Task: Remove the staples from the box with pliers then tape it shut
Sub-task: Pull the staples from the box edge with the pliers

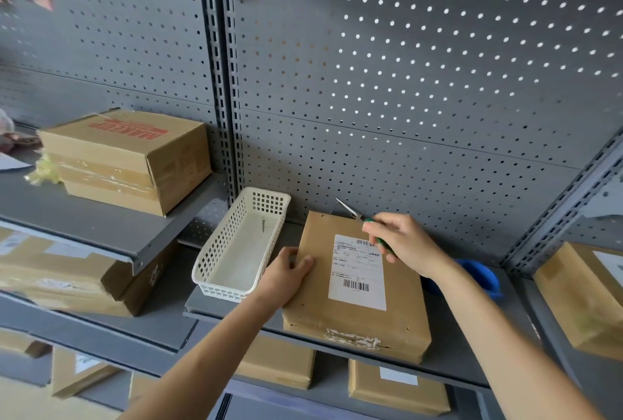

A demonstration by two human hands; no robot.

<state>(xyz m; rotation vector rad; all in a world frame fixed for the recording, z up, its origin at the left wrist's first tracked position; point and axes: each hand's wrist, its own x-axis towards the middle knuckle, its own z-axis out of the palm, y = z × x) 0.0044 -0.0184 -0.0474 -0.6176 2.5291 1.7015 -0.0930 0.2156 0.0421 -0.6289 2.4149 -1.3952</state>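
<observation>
Head view: left hand (290, 268) flat on box (357, 285); right hand (401, 239) grasping pliers (350, 210) over far edge.

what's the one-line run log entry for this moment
stage: staple removal | right hand: pliers at box far edge | left hand: steadying box | basket: holds one staple | tape: not yet applied

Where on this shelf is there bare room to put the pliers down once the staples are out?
Bare shelf shows right of the box, in front of the blue tape dispenser. The white basket holds only one small staple-like piece. The gap between basket and box is narrow, taken by the left hand. The right hand holds the pliers over the box's far edge.
</observation>
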